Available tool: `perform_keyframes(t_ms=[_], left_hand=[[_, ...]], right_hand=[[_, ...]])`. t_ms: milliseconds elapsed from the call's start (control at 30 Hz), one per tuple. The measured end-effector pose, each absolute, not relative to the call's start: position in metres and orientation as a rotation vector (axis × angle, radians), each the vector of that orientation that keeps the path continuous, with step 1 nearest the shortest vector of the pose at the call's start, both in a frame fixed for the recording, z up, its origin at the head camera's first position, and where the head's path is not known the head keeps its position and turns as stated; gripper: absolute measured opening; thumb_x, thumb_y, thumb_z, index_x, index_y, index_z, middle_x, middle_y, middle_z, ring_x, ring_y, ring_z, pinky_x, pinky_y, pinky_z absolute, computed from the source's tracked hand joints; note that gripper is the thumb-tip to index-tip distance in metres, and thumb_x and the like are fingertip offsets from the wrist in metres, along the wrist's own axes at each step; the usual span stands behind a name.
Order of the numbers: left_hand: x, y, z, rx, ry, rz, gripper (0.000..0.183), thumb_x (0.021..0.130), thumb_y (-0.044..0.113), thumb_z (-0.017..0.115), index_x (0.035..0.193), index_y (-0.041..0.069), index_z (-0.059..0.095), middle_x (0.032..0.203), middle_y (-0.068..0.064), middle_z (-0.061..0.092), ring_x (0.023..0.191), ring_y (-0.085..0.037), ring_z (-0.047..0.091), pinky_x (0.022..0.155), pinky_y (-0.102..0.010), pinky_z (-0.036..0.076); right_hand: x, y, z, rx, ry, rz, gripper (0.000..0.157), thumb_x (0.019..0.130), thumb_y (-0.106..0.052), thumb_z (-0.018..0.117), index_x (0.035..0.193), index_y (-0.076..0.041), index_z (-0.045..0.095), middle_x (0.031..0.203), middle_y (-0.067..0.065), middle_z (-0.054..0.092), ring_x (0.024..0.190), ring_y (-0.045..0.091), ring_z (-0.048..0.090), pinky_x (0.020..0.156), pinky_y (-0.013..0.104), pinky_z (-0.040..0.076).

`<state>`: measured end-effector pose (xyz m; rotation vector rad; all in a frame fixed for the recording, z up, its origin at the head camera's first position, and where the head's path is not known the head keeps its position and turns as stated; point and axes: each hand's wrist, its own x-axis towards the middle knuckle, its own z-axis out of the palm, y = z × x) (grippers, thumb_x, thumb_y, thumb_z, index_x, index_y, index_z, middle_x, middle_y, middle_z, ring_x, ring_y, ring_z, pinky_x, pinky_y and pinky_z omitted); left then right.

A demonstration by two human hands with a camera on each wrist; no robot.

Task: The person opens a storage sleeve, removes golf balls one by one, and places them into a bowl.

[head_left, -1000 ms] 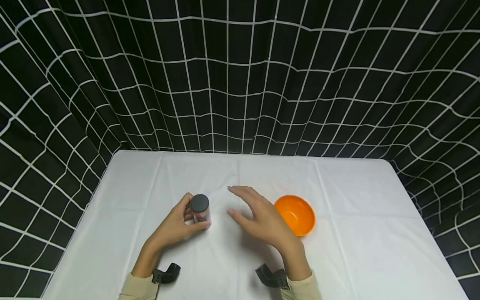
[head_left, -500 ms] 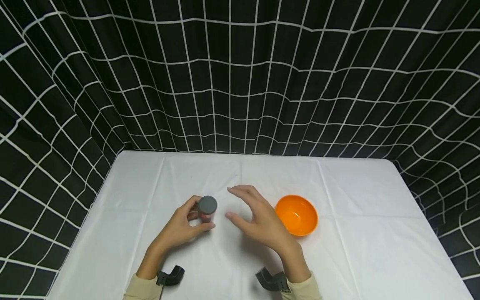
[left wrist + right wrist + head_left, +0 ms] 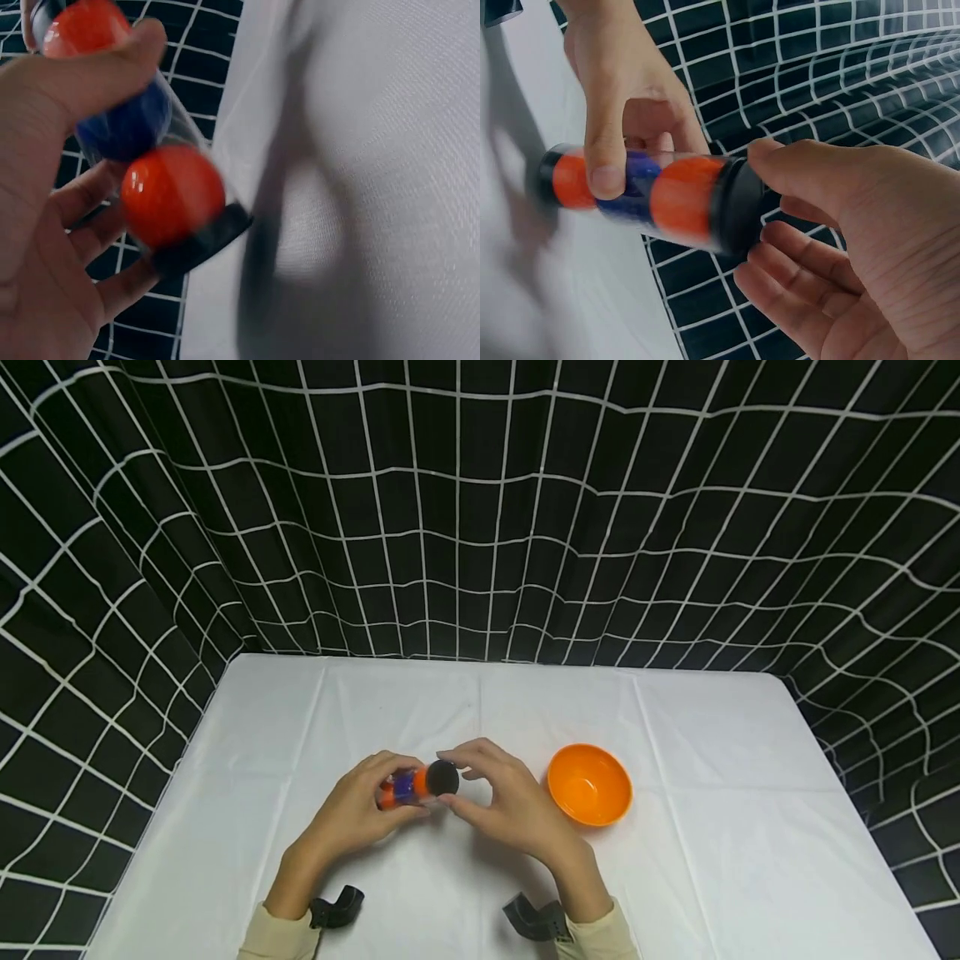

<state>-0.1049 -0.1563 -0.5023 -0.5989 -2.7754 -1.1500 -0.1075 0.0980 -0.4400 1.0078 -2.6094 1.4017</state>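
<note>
White, creased cloth point(image 3: 720, 760) is covering a table point(image 3: 225, 760), and a black curtain point(image 3: 480, 510) gridded in white is hanging beyond the orange bowl point(image 3: 592, 781). The cloth is stretching rightward of the bowl to the table's side edge and away to its rounded far corner. Left of the bowl, a clear cylindrical tube point(image 3: 408, 787) is leaning above the cloth; inside I'm seeing glossy orange and blue balls point(image 3: 176, 199). The left hand point(image 3: 356, 810) is gripping its body; between tube and bowl, the right hand point(image 3: 517, 802) is pinching the black end cap point(image 3: 443, 778).
</note>
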Motion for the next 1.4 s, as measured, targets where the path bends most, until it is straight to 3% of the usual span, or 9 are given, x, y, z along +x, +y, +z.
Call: perform_keyframes(t_ms=[200,367,567,1133,1400], left_hand=[[-0.105,-0.156,-0.500,-0.608,-2.753,-0.969,0.052,0.079,0.038,0.094,0.125,0.030,0.072,0.116,0.009,0.071,0.110,-0.014,0.066,0.097,-0.044,0.056],[-0.102,-0.158,-0.494,-0.618,-2.707,-0.918,0.052,0.078,0.040,0.094,0.125,0.029,0.074,0.113,0.008,0.070,0.106,-0.014,0.065,0.092,-0.041,0.055],[-0.102,-0.157,-0.486,-0.620,-2.691,-0.947,0.053,0.079,0.035,0.095,0.127,0.026,0.073,0.116,0.005,0.071,0.111,-0.016,0.066,0.095,-0.044,0.057],[-0.103,-0.167,-0.480,-0.715,-2.537,-0.757,0.051,0.079,0.040,0.093,0.124,0.021,0.076,0.117,0.004,0.078,0.104,-0.019,0.072,0.091,-0.042,0.061],[-0.101,-0.170,-0.482,-0.694,-2.571,-0.762,0.051,0.080,0.039,0.092,0.125,0.022,0.076,0.118,0.003,0.078,0.106,-0.019,0.072,0.092,-0.045,0.061]], right_hand=[[-0.112,0.097,-0.442,1.004,-2.676,1.316,0.046,0.090,-0.019,0.087,0.133,-0.012,0.072,0.126,0.003,0.070,0.114,0.017,0.071,0.100,0.036,0.062],[-0.111,0.095,-0.442,1.015,-2.659,1.370,0.046,0.087,-0.014,0.088,0.130,-0.009,0.073,0.124,0.003,0.070,0.113,0.018,0.072,0.097,0.039,0.064],[-0.111,0.094,-0.441,1.004,-2.542,1.439,0.044,0.083,-0.012,0.091,0.124,-0.010,0.075,0.116,0.002,0.071,0.103,0.017,0.074,0.084,0.029,0.066],[-0.109,0.086,-0.447,0.823,-2.501,1.643,0.042,0.082,-0.008,0.092,0.121,-0.006,0.075,0.115,0.005,0.073,0.108,0.020,0.075,0.093,0.024,0.063],[-0.107,0.081,-0.454,0.824,-2.459,1.620,0.042,0.080,-0.004,0.092,0.119,-0.002,0.076,0.114,0.009,0.073,0.107,0.024,0.075,0.090,0.035,0.065]])
